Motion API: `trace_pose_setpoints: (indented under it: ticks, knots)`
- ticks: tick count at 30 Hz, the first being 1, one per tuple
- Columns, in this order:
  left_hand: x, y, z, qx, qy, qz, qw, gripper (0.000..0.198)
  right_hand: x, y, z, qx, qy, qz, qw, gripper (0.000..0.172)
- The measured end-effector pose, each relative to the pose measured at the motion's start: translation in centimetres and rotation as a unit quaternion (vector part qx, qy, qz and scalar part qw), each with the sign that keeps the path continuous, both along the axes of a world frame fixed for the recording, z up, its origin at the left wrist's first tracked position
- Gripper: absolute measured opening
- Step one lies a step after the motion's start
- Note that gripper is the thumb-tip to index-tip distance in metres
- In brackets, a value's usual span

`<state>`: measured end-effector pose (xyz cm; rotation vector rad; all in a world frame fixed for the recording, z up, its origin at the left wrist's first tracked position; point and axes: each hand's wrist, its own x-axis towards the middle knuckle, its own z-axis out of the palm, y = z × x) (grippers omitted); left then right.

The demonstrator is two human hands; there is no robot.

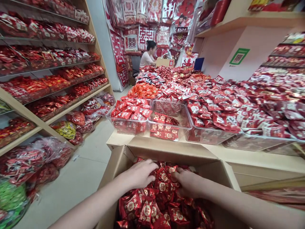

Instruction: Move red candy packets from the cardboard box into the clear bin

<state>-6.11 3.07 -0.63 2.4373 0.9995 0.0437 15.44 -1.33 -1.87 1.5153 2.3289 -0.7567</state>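
Shelves loaded with bagged red goods lined the left side of the shop, seen from the head camera, and red and white decorations covered the far wall, where a person in a pale top sat. Along a light counter stood clear plastic tubs, most of them heaped with red packets; the second from the left held just a low row at its front, with round gold emblems.

Just below the counter's near edge sat an open cardboard box, and inside it lay the sweet packets, loosely piled. Each was small, plump and pillow-shaped, in shiny deep-red foil with pleated ends and a round gold badge bearing a red character. They lay at all angles, some badge up, others tilted or half buried, with bright glints along their creases.

Both hands were down in the box, apart from each other. The left hand lay over the pile, its fingers close together and bent downward; the right hand curled in against the packets opposite, its fingertips partly hidden. Whether either was clamped on a packet could not be told.
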Motion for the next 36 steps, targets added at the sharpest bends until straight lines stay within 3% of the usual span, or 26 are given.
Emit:
trace_pose_setpoints:
  ticks: [1,3,5,8,11,14,20,23,24,26,28,31,33,36]
  knots:
    - [0.9,0.1,-0.6,-0.043,0.045,-0.02,0.998,0.045,0.0,0.0,-2.1,-0.028,-0.054,-0.029,0.998,0.07]
    - [2.8,0.4,-2.1,-0.091,0.104,-0.04,0.99,0.061,-0.2,0.5,-5.2,-0.044,-0.11,-0.059,0.991,0.096]
    - [4.3,0.6,-3.7,-0.097,0.125,-0.03,0.987,0.069,-0.5,0.9,-7.0,-0.021,-0.103,-0.067,0.992,0.099]
    - [5.6,0.4,-5.8,-0.08,0.135,-0.005,0.988,0.067,-1.1,1.0,-7.8,0.002,-0.041,-0.095,0.995,0.082]
    - [5.7,0.2,-6.8,-0.072,0.123,0.023,0.99,0.05,-1.5,0.8,-7.6,0.014,0.011,-0.117,0.993,0.053]
    - [5.2,0.6,-6.7,-0.086,0.105,0.06,0.989,0.033,-1.4,1.0,-6.9,0.043,0.041,-0.118,0.991,0.031]
    - [4.4,2.1,-4.9,-0.166,0.013,0.115,0.979,0.021,0.5,1.8,-3.7,0.079,0.132,-0.167,0.974,0.018]
    - [4.7,1.9,-3.6,-0.248,-0.05,0.12,0.96,0.028,1.8,1.6,-1.8,0.052,0.247,-0.211,0.944,0.02]
    - [4.8,1.7,-3.0,-0.287,-0.075,0.114,0.948,0.031,2.1,1.4,-1.2,0.026,0.312,-0.238,0.919,0.023]
    - [5.1,1.2,-1.9,-0.375,-0.144,0.095,0.911,0.037,2.4,0.8,-0.1,-0.031,0.458,-0.292,0.839,0.03]
    - [5.4,0.8,-0.7,-0.534,-0.305,0.08,0.785,0.033,2.3,0.1,1.0,-0.069,0.564,-0.326,0.756,0.034]
    - [5.5,0.6,0.4,-0.618,-0.417,0.08,0.662,0.029,1.9,-0.7,2.3,-0.105,0.645,-0.362,0.664,0.031]
    - [5.6,0.7,0.6,-0.636,-0.444,0.085,0.626,0.031,1.6,-0.9,2.6,-0.121,0.665,-0.378,0.632,0.026]
    - [5.8,0.5,0.4,-0.625,-0.457,0.109,0.624,0.025,1.2,-1.0,2.3,-0.076,0.651,-0.386,0.649,0.022]
